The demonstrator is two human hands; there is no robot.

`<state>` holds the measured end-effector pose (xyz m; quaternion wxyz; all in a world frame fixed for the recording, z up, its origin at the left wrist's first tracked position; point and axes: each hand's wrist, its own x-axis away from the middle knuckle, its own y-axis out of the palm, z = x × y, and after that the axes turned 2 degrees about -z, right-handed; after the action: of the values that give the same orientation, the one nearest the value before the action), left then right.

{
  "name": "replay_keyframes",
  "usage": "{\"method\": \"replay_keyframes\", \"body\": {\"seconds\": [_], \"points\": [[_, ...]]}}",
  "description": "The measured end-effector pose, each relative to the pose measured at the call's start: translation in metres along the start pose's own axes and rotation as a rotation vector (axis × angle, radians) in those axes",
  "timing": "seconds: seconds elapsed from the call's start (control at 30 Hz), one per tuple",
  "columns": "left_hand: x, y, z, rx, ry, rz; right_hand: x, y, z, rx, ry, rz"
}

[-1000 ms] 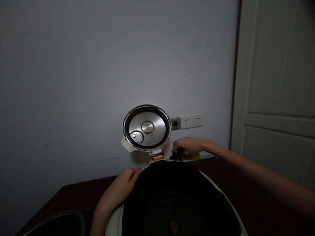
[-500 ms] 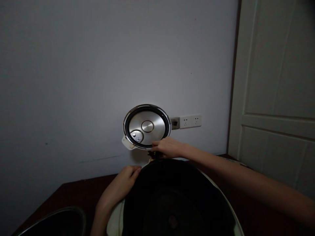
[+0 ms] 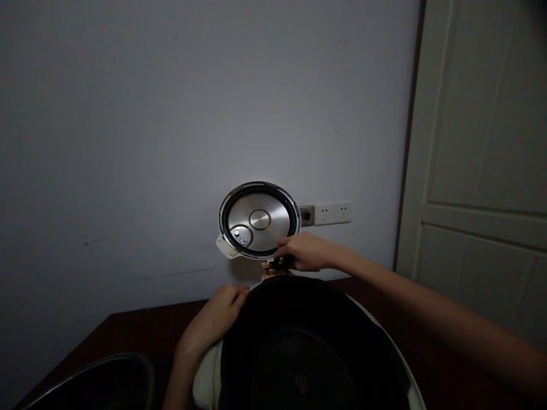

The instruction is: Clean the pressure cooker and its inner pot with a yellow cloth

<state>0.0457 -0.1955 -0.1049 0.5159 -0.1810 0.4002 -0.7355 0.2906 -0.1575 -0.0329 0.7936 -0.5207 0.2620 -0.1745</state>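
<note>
- One small dark object (image 3: 282, 263), with a spot of yellow on it, sits in the grip of the right hand (image 3: 303, 251); the fingertips are pressed together around it. What the object is cannot be made out in the dim light.
- The object is held just above the hinge (image 3: 273, 272) at the back of an open rice cooker (image 3: 205, 378), below the lower edge of the raised lid (image 3: 259, 220).
- The lid stands upright with its shiny metal inner plate facing the camera, ringed by a dark seal.
- The right forearm reaches in from the lower right, across the back right of the cooker.
- The left hand (image 3: 217, 319) lies on the cooker's left shoulder, fingers together and bent at the dark rim. Whether this grip clasps the rim or only rests on it cannot be told.
- The cooker's inside is dark, and it fills the lower middle of the view.
- The cooker stands on a dark reddish-brown bench (image 3: 141, 330) set against a pale wall (image 3: 171, 114).
- A dark metal pot (image 3: 98, 381) sits on the bench at the lower left, apart from the cooker and cut off by the frame.
- A white wall socket (image 3: 333, 213) is mounted just right of the lid.
- A pale panelled door (image 3: 478, 142) fills the right side.
</note>
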Motion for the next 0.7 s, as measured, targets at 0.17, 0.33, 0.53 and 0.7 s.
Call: {"method": "replay_keyframes", "body": {"seconds": [0.17, 0.33, 0.53, 0.7], "points": [[0.001, -0.001, 0.003, -0.023, -0.001, 0.012, -0.033, 0.003, -0.015, 0.075, -0.164, -0.037], [0.001, -0.001, 0.004, -0.055, 0.017, 0.008, -0.026, 0.015, -0.003, 0.060, -0.142, -0.077], [0.000, -0.002, 0.002, -0.035, 0.032, -0.008, 0.021, 0.014, 0.022, 0.074, 0.065, -0.214], [0.000, -0.003, 0.000, 0.013, 0.035, -0.020, 0.068, 0.017, 0.036, -0.055, 0.199, -0.146]]}}
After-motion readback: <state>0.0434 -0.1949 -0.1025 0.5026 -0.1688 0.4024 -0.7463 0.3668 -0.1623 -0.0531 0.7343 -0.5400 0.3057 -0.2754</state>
